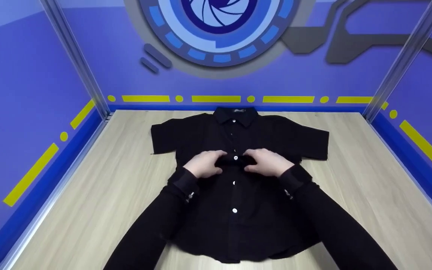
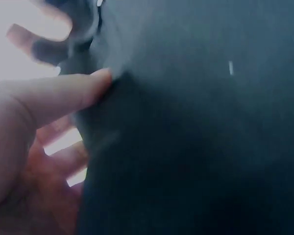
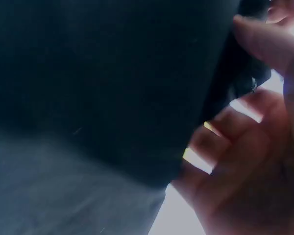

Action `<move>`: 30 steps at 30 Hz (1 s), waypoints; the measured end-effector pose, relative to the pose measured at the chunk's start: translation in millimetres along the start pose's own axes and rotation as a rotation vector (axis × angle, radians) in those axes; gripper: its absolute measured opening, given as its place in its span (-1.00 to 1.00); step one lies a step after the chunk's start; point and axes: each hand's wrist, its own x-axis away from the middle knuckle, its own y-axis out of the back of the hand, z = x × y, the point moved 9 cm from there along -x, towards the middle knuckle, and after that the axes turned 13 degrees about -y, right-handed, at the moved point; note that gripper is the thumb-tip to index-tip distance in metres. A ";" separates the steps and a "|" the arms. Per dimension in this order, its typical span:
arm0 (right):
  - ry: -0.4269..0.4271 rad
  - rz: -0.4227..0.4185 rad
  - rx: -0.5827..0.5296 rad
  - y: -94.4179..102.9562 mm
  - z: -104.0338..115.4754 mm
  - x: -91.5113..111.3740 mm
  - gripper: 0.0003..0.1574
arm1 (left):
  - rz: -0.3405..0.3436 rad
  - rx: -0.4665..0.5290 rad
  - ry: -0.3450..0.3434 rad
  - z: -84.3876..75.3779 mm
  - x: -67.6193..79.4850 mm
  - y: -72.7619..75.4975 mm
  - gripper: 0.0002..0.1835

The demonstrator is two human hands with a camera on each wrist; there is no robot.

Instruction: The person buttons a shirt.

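A black short-sleeved shirt (image 1: 234, 232) lies front side up on the wooden table, its collar (image 1: 236, 115) at the far side and white buttons down the middle. At mid-chest my left hand (image 1: 204, 164) pinches a fold of the front, just left of a button (image 1: 236, 158). To the right of that button, my right hand (image 1: 269, 162) grips the same fold between thumb and fingers. In the left wrist view, the thumb (image 2: 95, 85) presses on dark cloth with fingers behind it. The right wrist view has the thumb (image 3: 255, 36) against the cloth edge, fingers underneath.
The pale wooden table top (image 1: 99, 195) extends on both sides of the shirt. Blue-purple panels with yellow dashes stand at the back wall (image 1: 107, 56), left and right. Metal posts (image 1: 77, 56) mark the back corners.
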 end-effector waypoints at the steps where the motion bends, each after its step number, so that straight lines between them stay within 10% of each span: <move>1: 0.008 -0.001 -0.035 4.2 -3.4 3.5 -0.46 | -0.017 0.007 0.015 5.6 4.4 3.9 -0.34; 10: -0.112 -0.302 -0.178 79.6 -77.0 59.0 -0.77 | -0.292 0.064 0.233 58.1 87.4 58.3 -0.30; 13: -0.214 -0.172 -0.186 73.2 -109.4 78.1 -0.64 | -0.250 0.176 0.360 69.3 119.9 54.1 -0.40; 17: -0.357 0.195 -0.191 31.1 -136.7 103.1 -0.37 | -0.008 0.411 0.469 70.8 145.8 21.8 -0.30; 22: -0.330 0.375 -0.229 1.1 -133.5 114.8 -0.48 | 0.117 0.627 0.326 52.9 143.2 -1.1 -0.49; 26: -0.218 0.359 -0.351 4.2 -127.6 105.0 -0.62 | -0.030 0.789 0.186 47.2 125.0 5.8 -0.54; 30: -0.247 0.306 -0.684 12.1 -140.1 93.2 -0.74 | -0.257 0.933 0.194 56.3 111.9 17.5 -0.60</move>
